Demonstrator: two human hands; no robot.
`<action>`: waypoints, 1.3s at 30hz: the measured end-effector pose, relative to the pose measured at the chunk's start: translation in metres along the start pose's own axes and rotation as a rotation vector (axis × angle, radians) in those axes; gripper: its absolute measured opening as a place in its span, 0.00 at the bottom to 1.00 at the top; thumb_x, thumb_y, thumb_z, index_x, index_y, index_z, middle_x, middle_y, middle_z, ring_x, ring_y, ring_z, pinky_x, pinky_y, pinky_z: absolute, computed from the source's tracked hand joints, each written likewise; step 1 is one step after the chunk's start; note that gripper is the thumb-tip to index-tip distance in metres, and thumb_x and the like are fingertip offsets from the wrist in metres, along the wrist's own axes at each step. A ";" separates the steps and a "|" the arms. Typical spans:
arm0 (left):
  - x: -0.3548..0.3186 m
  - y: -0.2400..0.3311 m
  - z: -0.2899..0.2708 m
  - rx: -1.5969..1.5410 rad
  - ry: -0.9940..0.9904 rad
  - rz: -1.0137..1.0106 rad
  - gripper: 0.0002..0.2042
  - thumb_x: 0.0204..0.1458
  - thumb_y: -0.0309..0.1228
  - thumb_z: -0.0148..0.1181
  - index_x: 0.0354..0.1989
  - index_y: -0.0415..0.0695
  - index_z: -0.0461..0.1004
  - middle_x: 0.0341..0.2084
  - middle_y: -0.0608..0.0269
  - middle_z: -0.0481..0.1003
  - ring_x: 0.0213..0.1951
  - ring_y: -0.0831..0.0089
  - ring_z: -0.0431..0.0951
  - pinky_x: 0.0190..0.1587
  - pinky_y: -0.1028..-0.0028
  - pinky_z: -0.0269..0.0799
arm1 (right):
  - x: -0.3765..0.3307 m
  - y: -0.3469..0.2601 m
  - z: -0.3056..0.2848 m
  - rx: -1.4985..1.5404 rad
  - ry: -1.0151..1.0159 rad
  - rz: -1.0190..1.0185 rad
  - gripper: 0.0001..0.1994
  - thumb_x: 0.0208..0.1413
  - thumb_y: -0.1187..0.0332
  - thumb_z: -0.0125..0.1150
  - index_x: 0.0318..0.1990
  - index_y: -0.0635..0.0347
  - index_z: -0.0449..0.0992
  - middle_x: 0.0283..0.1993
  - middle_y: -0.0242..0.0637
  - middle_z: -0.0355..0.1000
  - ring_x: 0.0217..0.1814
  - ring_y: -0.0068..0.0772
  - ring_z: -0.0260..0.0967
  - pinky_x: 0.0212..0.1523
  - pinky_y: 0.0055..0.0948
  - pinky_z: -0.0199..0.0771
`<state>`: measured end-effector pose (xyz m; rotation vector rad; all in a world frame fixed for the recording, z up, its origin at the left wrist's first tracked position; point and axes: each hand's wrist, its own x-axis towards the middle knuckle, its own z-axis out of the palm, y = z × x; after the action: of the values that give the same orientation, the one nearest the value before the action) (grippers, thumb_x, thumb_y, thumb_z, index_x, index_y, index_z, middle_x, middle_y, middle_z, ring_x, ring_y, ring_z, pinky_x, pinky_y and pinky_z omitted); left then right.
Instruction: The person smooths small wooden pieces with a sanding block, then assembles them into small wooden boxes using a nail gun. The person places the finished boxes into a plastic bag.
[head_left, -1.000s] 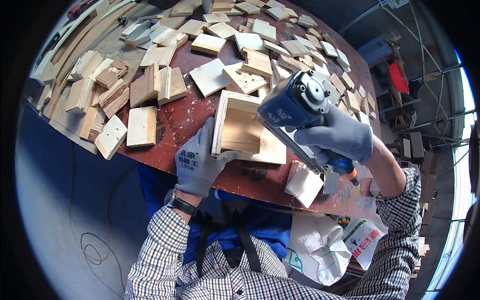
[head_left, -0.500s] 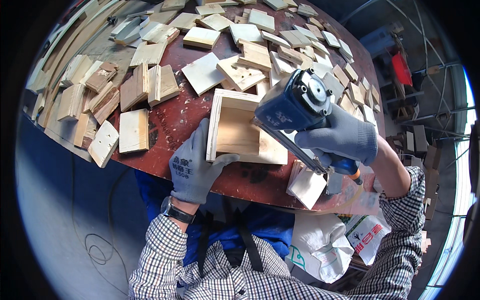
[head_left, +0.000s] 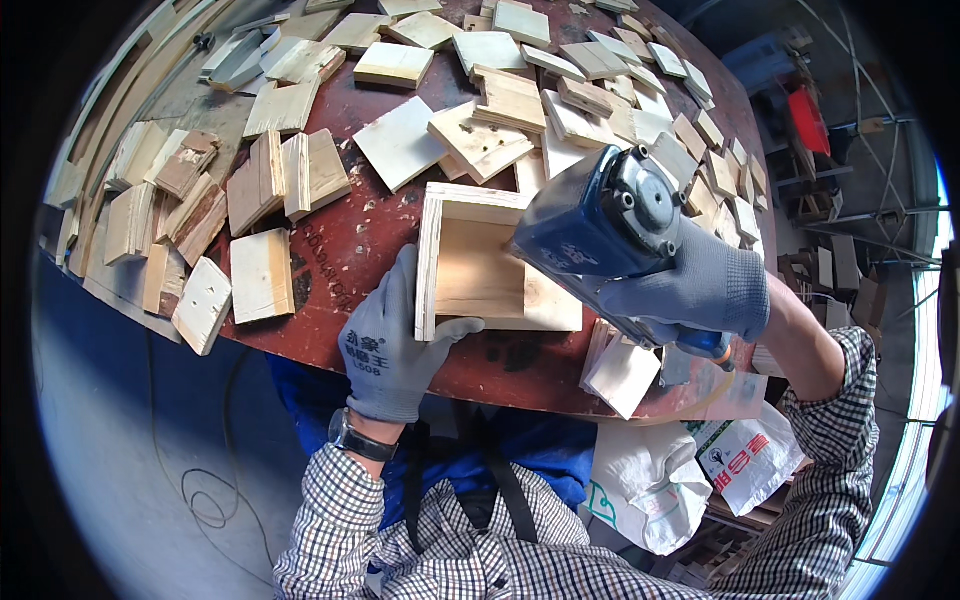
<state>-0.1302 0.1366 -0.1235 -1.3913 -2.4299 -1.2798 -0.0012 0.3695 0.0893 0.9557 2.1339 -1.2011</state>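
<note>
My left hand (head_left: pixel 390 345), in a grey work glove, grips the near left corner of a small wooden box (head_left: pixel 428 265), its thumb across the near edge. The box lies on the red table with its hollow facing up. In my right hand (head_left: pixel 705 285), also gloved, is a blue pneumatic nail gun (head_left: pixel 580 225), fingers wrapped round its handle. The gun's body covers the box's far right part. Its tip is hidden, so whether it touches the wood I cannot tell.
Loose wooden blocks (head_left: pixel 395 65) cover the far side of the red table (head_left: pixel 330 320), with more at its left. A small stack of wood pieces (head_left: pixel 622 375) lies near the front edge. White sacks (head_left: pixel 650 485) hang below, and a hose (head_left: pixel 210 510) coils on the floor.
The nail gun and my right hand have come slightly nearer and to the right, the gun now tilted differently. My left hand keeps its hold on the box.
</note>
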 end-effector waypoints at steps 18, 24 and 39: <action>0.000 0.001 -0.001 -0.072 -0.031 -0.039 0.45 0.47 0.52 0.79 0.68 0.33 0.69 0.55 0.42 0.80 0.53 0.49 0.83 0.53 0.59 0.82 | 0.001 0.000 0.006 0.002 0.062 -0.124 0.25 0.55 0.63 0.71 0.59 0.62 0.76 0.36 0.30 0.77 0.31 0.18 0.73 0.33 0.23 0.76; -0.002 -0.009 0.007 0.011 0.028 0.010 0.44 0.47 0.52 0.79 0.67 0.35 0.70 0.53 0.46 0.80 0.51 0.52 0.84 0.51 0.61 0.83 | -0.016 -0.023 0.024 -0.007 0.021 -0.094 0.24 0.56 0.63 0.71 0.59 0.63 0.77 0.33 0.33 0.77 0.27 0.19 0.73 0.29 0.24 0.78; -0.002 -0.007 0.007 0.004 0.012 0.028 0.48 0.46 0.59 0.76 0.67 0.33 0.68 0.49 0.47 0.82 0.46 0.56 0.87 0.45 0.63 0.85 | 0.002 -0.022 0.046 -0.075 -0.034 -0.192 0.20 0.57 0.59 0.68 0.53 0.60 0.82 0.30 0.35 0.80 0.26 0.26 0.77 0.30 0.30 0.81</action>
<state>-0.1312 0.1384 -0.1335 -1.4072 -2.3947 -1.2731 -0.0151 0.3216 0.0771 0.7063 2.2668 -1.2078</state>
